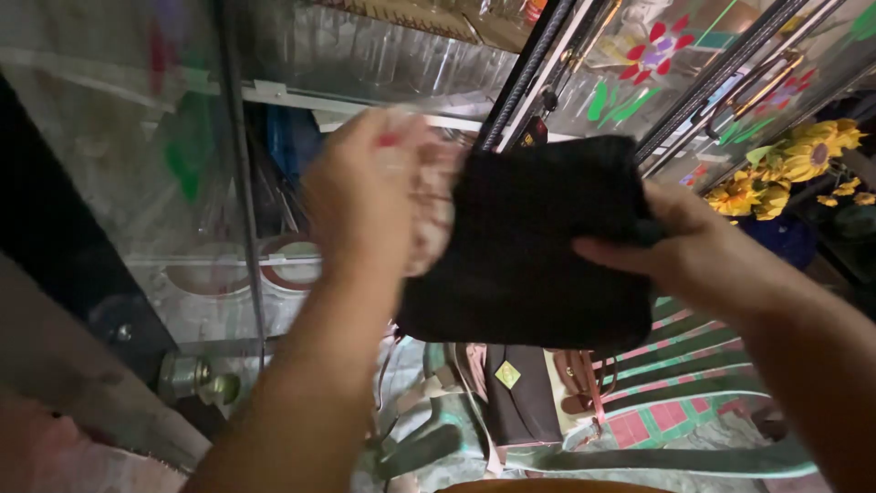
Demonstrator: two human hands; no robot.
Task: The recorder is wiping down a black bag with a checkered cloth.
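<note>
**Glass and black cloth held before a glass-fronted cabinet**

Left hand (365, 192): raised, fingers curled around a clear glass (429, 210) with a faint pattern. The glass is motion-blurred; its shape cannot be made out fully. It sits against the left edge of the cloth.

Right hand (693, 256): fingers pressed together, thumb pinching the right edge of a black cloth (538, 246). The cloth hangs as a roughly square sheet between the two hands, touching the glass.

Surroundings: directly behind the hands, a cabinet (274, 91) with glass panes and a pale shelf frame. Clear tumblers (383, 55) stand in a row on the upper shelf. A plate (283, 265) with a red rim shows on a lower shelf, behind the left wrist. To the right, dark-framed glass doors (657, 64) painted with red flowers and green leaves. Yellow artificial sunflowers (794, 164) stand at the far right in a blue vase (780, 236).

Below the hands: a dark brown bag (520, 393) lying on a green plastic chair (693, 383). Lighting dim.
</note>
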